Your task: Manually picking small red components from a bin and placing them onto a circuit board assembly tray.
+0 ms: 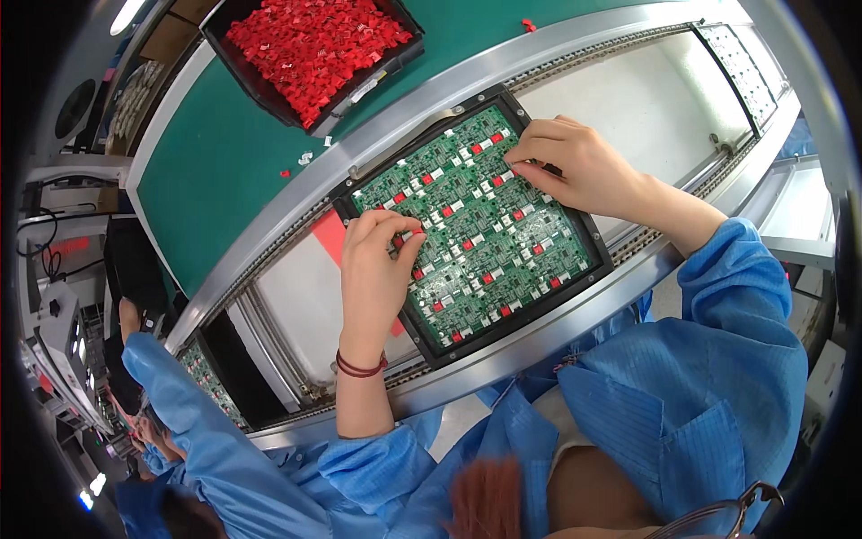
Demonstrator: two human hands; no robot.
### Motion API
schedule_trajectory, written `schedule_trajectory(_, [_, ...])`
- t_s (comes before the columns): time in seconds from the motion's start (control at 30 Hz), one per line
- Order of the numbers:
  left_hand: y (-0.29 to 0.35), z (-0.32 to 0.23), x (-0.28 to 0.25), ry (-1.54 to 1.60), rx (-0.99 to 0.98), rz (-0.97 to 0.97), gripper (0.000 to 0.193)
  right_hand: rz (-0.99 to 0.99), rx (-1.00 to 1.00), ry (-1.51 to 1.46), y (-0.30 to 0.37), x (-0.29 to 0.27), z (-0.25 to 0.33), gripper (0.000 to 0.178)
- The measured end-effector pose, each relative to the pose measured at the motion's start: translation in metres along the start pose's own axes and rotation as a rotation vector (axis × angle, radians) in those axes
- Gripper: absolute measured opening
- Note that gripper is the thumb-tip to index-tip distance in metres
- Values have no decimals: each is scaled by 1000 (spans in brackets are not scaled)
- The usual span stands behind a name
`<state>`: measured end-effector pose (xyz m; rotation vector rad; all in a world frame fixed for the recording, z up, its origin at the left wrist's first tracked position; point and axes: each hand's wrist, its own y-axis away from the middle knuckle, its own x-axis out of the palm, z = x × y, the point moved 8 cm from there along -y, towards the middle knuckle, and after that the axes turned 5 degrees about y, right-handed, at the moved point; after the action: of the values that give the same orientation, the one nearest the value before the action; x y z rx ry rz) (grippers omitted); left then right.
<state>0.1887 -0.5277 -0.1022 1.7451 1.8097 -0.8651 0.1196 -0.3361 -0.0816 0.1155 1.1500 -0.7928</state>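
Note:
A panel of green circuit boards [467,260] lies in a black frame [549,308] on the conveyor, dotted with small red and white connectors. Over its left side, my left hand [373,265] is closed, thumb and forefinger pinched around a red connector [419,232] that partly shows at the fingertips. My right hand [579,166] reaches across the panel's far right edge. Its thumb and forefinger come together just above the boards, and whatever they may hold is hidden or too small to name.
A black bin [409,56] heaped with red connectors [314,49] stands on the green table [193,148] beyond the rail. Loose connectors [305,158] lie near it. Another framed panel [741,72] sits far right on the conveyor. At left, a co-worker's blue sleeve [193,404] reaches in.

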Motion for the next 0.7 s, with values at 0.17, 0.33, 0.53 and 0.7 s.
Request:
schedule_trajectory(0.17, [2, 5, 2, 47, -49, 31, 14, 18, -28, -24, -1, 4, 2, 12])
schedule_trajectory(0.33, [2, 13, -9, 59, -165, 53, 13, 6, -48, -34, -6, 6, 6, 10])
schedule_trajectory(0.53, [14, 80, -73, -231, -318, 39, 19, -91, -60, 9, -4, -8, 4, 8])
schedule_trajectory(0.7, [28, 144, 13, -441, -229, 75, 27, -131, -66, 29, 8, -16, 0, 9])
